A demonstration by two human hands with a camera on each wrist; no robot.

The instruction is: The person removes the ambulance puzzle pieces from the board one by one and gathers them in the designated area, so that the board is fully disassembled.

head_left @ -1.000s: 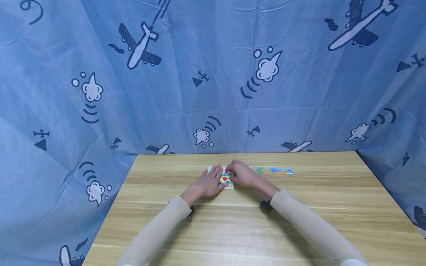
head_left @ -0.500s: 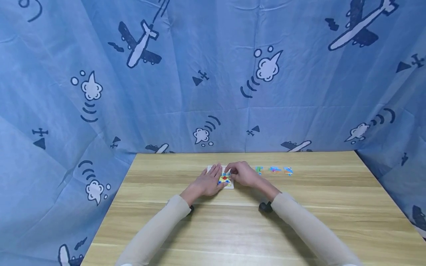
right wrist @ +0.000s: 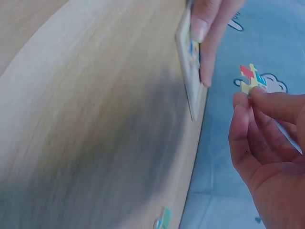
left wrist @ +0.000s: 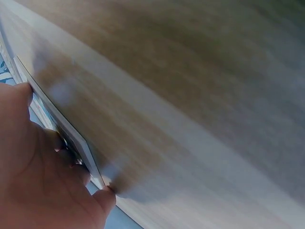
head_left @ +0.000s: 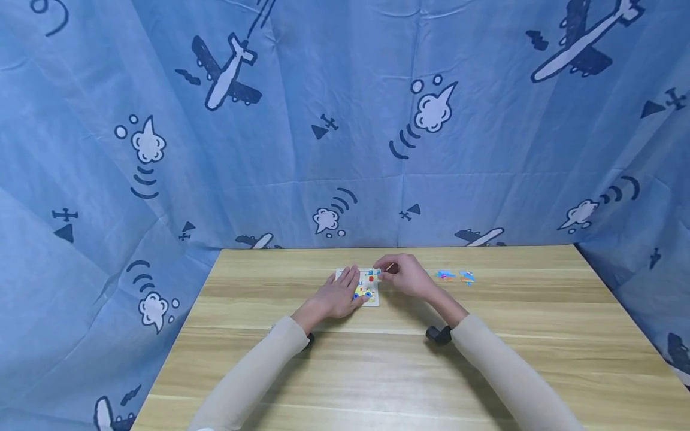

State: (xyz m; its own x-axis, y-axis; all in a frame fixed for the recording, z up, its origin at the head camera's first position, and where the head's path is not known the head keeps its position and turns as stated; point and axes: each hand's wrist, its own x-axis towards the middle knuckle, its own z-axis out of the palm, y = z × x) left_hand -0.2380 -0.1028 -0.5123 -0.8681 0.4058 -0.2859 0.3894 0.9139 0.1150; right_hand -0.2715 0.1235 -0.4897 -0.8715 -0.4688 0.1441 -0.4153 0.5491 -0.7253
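Note:
A small square jigsaw board with a colourful vehicle picture lies flat near the table's far side. My left hand rests on its left part, fingers extended and thumb along the near side. From the left wrist, the board's pale edge shows beside that hand. Just above the board's right side, my right hand pinches a jigsaw piece between thumb and fingertips. That jigsaw piece is yellow, red and blue in the right wrist view, and is apart from the board. Fingers cover part of the board's picture.
Two loose jigsaw pieces, one blue and pink and one blue and orange, lie right of my right hand. A greenish piece lies on the wooden table. Behind hangs a blue curtain with airplanes.
My right hand has moved right and lifted the pinched jigsaw piece off the board's picture. It now hides the green loose piece in the head view. My left hand stays put.

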